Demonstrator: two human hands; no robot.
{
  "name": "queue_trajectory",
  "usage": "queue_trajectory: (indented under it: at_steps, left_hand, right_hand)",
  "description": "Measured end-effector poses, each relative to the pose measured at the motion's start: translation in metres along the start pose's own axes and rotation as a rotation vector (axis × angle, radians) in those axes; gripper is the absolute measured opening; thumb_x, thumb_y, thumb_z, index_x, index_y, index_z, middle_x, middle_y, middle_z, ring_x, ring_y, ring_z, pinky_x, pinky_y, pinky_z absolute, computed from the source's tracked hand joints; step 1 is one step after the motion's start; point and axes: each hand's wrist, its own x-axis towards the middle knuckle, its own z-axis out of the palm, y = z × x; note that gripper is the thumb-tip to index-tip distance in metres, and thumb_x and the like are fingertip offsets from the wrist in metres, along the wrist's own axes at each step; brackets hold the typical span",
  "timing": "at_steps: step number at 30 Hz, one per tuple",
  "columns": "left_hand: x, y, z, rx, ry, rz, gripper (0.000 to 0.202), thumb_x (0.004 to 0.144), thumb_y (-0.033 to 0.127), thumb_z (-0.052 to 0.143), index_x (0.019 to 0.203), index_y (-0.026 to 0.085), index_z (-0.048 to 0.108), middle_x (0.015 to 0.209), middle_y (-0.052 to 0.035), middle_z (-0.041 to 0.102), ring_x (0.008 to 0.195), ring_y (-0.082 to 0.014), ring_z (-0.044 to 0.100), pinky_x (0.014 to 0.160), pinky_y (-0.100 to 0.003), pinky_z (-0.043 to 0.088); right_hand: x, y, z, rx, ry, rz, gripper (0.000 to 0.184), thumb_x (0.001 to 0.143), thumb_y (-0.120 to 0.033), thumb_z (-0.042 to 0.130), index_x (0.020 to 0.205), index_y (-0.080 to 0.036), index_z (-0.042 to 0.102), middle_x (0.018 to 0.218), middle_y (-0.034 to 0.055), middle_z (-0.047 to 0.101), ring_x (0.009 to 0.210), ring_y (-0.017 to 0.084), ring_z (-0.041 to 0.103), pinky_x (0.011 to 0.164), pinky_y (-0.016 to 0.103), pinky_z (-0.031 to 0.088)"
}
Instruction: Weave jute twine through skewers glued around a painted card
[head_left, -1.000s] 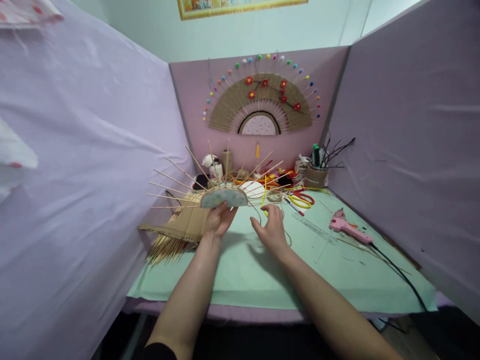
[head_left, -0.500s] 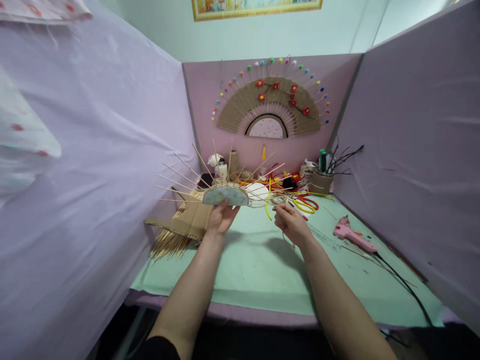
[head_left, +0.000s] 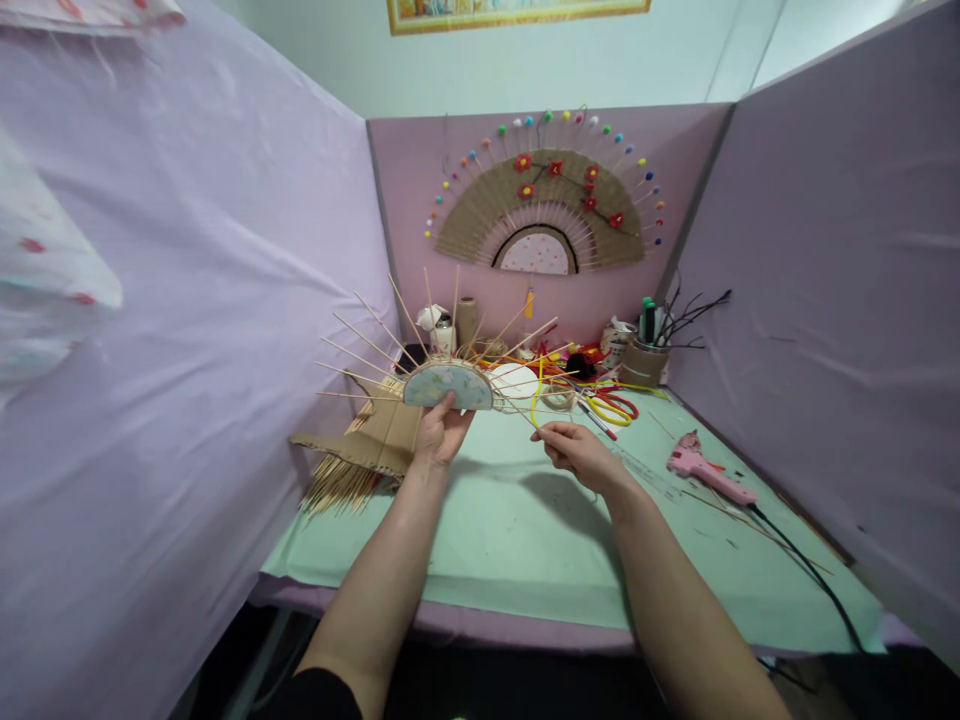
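My left hand [head_left: 444,432] grips a half-round fan base [head_left: 448,386] covered in pale patterned cloth, thumb on its front face. Thin wooden sticks [head_left: 365,343] radiate from its curved edge, with cord woven among them close to the base. To the right, my right hand [head_left: 574,450] is closed in a pinch on a thin cord [head_left: 517,408], which runs taut back to the right end of the base. The fan is held up above the table.
On the green tabletop [head_left: 510,540], a pink glue gun [head_left: 705,468] lies at right with its black cable. Cardboard [head_left: 375,430] rests over a bundle of sticks [head_left: 337,487] at left. Scissors [head_left: 611,408] and a pot of twigs [head_left: 643,362] stand behind. A finished fan [head_left: 540,195] hangs on the back panel.
My right hand has moved slightly left and down, drawing the cord down from the fan's right end. The fan has turned a little in my left hand.
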Motion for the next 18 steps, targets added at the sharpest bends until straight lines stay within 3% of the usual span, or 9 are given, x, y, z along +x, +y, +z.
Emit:
queue_trajectory:
  at_steps: [4,7,11,18]
  left_hand:
    - [0.002,0.001,-0.002,-0.008,0.014,0.011,0.037,0.071,0.005,0.064,0.099,0.028,0.062,0.113,0.0004,0.066,0.113,-0.0181,0.055,0.100,-0.044,0.041]
    - [0.002,0.000,-0.002,-0.007,-0.002,0.010,0.036,0.070,0.004,0.064,0.098,0.027,0.062,0.109,-0.0001,0.067,0.107,-0.0168,0.058,0.099,-0.042,0.041]
    - [0.000,-0.002,-0.001,0.067,-0.025,-0.004,0.039,0.068,0.003,0.066,0.098,0.027,0.062,0.103,0.0007,0.069,0.100,-0.0161,0.061,0.097,-0.042,0.042]
    - [-0.004,-0.006,0.003,0.188,-0.111,-0.045,0.052,0.062,0.005,0.072,0.106,0.029,0.060,0.106,-0.0005,0.068,0.104,-0.0189,0.059,0.095,-0.043,0.041]
  right_hand:
    - [-0.004,-0.007,-0.014,0.019,0.045,-0.037,0.037,0.065,-0.043,0.073,0.087,-0.016,0.060,0.055,-0.0047,0.044,0.046,0.005,0.032,0.043,0.020,0.017]
    - [-0.006,-0.012,-0.026,0.144,0.107,-0.173,0.033,0.066,-0.037,0.073,0.090,-0.019,0.059,0.058,-0.0046,0.046,0.049,0.006,0.036,0.045,0.021,0.024]
    - [-0.003,-0.015,-0.036,0.279,0.291,-0.392,0.024,0.064,-0.031,0.073,0.080,-0.020,0.059,0.063,-0.0027,0.050,0.054,0.008,0.041,0.048,0.022,0.031]
    - [0.001,-0.014,-0.043,0.298,0.492,-0.638,0.017,0.067,-0.028,0.072,0.077,-0.019,0.062,0.068,-0.0017,0.059,0.055,0.007,0.046,0.050,0.020,0.034]
